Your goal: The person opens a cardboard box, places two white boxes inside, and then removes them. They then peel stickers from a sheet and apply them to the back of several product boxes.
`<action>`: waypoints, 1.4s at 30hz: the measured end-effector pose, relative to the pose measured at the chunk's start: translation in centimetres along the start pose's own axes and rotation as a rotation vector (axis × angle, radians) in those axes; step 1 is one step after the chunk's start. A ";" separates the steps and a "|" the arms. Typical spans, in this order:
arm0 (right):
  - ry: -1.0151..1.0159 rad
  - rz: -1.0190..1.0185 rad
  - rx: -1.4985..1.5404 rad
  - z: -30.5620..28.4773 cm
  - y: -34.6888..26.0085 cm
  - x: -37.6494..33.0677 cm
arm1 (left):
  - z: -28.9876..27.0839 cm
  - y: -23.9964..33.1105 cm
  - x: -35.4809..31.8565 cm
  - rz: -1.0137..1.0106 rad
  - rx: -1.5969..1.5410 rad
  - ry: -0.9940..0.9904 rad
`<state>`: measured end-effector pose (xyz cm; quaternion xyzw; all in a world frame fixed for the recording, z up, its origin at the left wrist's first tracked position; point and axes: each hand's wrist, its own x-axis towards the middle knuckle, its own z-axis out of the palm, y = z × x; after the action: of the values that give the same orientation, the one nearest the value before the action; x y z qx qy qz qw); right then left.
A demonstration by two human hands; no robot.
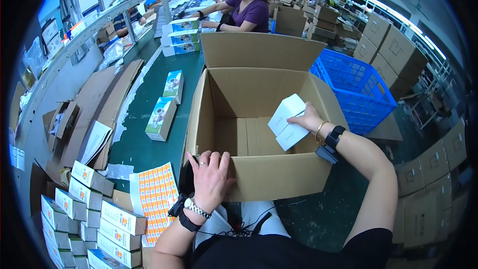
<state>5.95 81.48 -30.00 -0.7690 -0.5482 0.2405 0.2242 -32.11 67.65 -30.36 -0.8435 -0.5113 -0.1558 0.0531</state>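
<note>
A large open cardboard box stands in front of me, flaps folded out. At its near left corner my left hand grips the edge, fingers hooked over the rim. My right hand is closed on two small white boxes, held side by side and tilted over the right part of the cardboard box. The thumb lies across them; the other fingers are partly hidden behind. Bare cardboard shows across the visible bottom inside. Left of the box, two small printed boxes lie end to end on the green table.
Many stacked small boxes and a sheet of orange stickers are at lower left. A blue plastic crate stands beyond the right side. Across the table, a person in purple works near more printed boxes. Cartons line the right.
</note>
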 end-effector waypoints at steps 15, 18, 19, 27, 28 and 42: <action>0.162 -0.173 -0.060 1.1 2.4 -9.2 | 1.2 0.1 0.1 -0.020 0.091 -0.022; 0.197 -0.196 -0.092 1.7 1.9 -9.3 | 1.2 0.1 0.0 -0.022 0.109 -0.029; 0.211 -0.209 -0.114 1.8 1.8 -9.2 | 1.3 0.1 -0.1 -0.026 0.116 -0.028; 0.200 -0.164 -0.120 2.4 2.2 -9.4 | 1.4 0.5 0.2 -0.008 0.130 -0.024; 0.203 -0.159 -0.114 2.4 2.2 -9.5 | 1.5 0.5 0.2 -0.011 0.133 -0.023; 0.148 -0.128 -0.079 2.2 1.8 -10.4 | 2.6 0.3 0.1 -0.013 0.123 0.005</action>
<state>2.95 71.20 -31.55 -0.7564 -0.5872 0.1465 0.2483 -31.24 68.22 -32.81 -0.8350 -0.5251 -0.1266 0.1049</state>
